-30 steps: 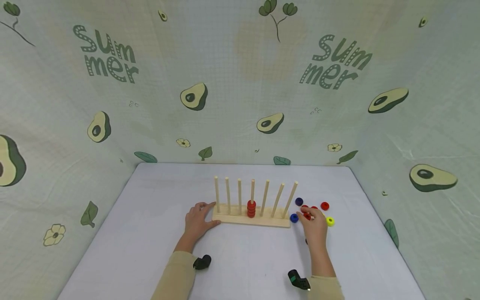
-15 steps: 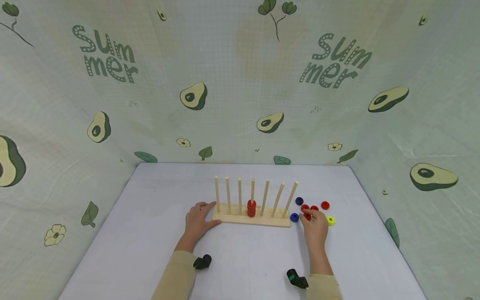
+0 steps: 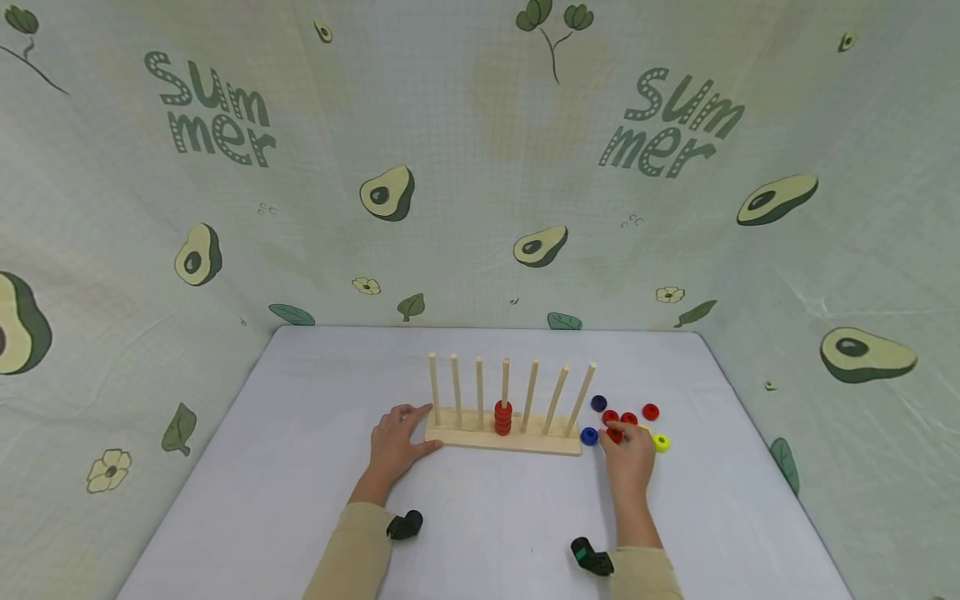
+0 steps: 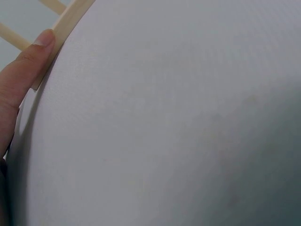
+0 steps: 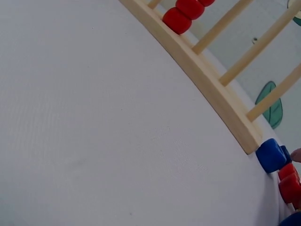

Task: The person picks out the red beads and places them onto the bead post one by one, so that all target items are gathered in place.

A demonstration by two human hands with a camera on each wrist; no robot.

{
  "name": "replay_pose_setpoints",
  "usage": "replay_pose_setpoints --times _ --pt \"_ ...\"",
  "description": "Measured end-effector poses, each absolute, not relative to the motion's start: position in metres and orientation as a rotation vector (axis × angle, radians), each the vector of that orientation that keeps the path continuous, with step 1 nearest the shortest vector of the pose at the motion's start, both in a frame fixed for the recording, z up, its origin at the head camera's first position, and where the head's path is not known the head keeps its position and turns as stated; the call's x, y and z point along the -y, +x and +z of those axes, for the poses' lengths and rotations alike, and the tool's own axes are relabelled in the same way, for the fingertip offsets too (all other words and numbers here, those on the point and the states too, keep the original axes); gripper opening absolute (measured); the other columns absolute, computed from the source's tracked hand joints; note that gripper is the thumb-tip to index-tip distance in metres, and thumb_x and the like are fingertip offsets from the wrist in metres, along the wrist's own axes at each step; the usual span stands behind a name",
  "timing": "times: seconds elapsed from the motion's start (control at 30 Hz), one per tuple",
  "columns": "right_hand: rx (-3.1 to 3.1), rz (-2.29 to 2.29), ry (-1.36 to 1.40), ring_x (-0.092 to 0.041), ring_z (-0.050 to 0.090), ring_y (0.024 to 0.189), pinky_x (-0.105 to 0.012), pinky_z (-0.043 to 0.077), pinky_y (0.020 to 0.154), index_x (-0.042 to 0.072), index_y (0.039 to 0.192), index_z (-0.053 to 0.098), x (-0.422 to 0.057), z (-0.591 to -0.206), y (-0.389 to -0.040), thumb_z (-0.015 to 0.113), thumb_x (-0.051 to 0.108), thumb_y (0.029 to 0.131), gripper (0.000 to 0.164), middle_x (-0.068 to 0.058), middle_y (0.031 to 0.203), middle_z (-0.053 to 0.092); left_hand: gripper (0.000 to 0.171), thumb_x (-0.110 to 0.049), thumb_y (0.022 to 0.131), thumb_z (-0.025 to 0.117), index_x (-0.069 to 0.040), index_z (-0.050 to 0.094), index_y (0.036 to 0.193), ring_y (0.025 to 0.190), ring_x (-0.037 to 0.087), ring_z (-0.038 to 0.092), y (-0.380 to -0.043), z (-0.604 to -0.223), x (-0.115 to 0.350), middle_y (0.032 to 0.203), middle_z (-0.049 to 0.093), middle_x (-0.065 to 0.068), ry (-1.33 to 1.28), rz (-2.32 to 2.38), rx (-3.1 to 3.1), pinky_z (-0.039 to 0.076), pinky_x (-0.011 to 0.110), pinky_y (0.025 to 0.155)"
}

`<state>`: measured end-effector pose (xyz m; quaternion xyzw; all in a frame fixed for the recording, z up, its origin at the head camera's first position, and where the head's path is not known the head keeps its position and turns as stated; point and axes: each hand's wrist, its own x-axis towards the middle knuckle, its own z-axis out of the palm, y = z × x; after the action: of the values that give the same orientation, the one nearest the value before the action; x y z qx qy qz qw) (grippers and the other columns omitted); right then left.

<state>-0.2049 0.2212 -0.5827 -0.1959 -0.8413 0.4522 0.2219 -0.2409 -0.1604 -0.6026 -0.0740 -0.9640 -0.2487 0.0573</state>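
Observation:
My left hand [image 3: 395,440] grips the left end of a wooden peg rack [image 3: 480,439], thumb at the front and fingers toward the back. The left wrist view shows the thumb [image 4: 35,59] against the base's front edge. Red beads [image 3: 503,418] are stacked on the rack's middle peg; the other pegs are bare. My right hand [image 3: 632,458] is among loose beads to the right, its curled fingers around a red bead [image 3: 614,435]. I cannot tell whether they pinch it. A fingertip [image 5: 296,155] shows at the right wrist view's edge, near a blue bead [image 5: 271,156].
A blue bead [image 3: 589,436] lies near the rack's right end, with a dark blue bead [image 3: 598,402] behind it. Farther right are another red bead [image 3: 650,412] and a yellow bead [image 3: 661,442]. A patterned cloth [image 3: 480,167] surrounds the white table [image 3: 300,467].
My right fingers have shifted slightly right, away from the blue bead, and a dark bead beside the wrist is now hidden. My left hand and the rack have stayed in place.

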Motion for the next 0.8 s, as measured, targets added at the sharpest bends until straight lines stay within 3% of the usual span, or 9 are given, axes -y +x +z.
replay_pose_setpoints --times 0.27,0.53,0.8 --pt "2.328 1.301 -0.641 -0.036 0.045 0.101 -0.046 0.038 0.088 -0.006 0.109 0.070 -0.2170 -0.5819 -0.2044 0.071 0.006 0.086 0.025 -0.022 0.106 0.055 0.074 -0.050 0.076 0.079 -0.022 0.053 0.140 0.111 0.033 0.046 -0.2400 -0.6018 0.1598 0.131 0.047 0.013 -0.219 -0.769 2.924 0.036 0.050 0.086" --pt "2.342 1.332 -0.734 -0.035 0.046 0.100 -0.047 0.043 0.087 -0.006 0.113 0.067 -0.2194 -0.5873 -0.2063 0.061 0.003 0.088 0.027 -0.020 0.107 0.054 0.074 -0.050 0.077 0.079 -0.023 0.053 0.140 0.110 0.032 0.047 -0.2407 -0.6044 0.1600 0.131 0.046 0.013 -0.226 -0.772 2.916 0.036 0.050 0.086" --pt "2.357 1.281 -0.737 -0.036 0.050 0.100 -0.049 0.045 0.089 -0.006 0.109 0.068 -0.2191 -0.5904 -0.2084 0.067 0.004 0.088 0.023 -0.022 0.106 0.056 0.074 -0.051 0.077 0.078 -0.023 0.053 0.141 0.109 0.032 0.047 -0.2404 -0.6052 0.1599 0.130 0.046 0.013 -0.229 -0.743 2.920 0.036 0.050 0.085"
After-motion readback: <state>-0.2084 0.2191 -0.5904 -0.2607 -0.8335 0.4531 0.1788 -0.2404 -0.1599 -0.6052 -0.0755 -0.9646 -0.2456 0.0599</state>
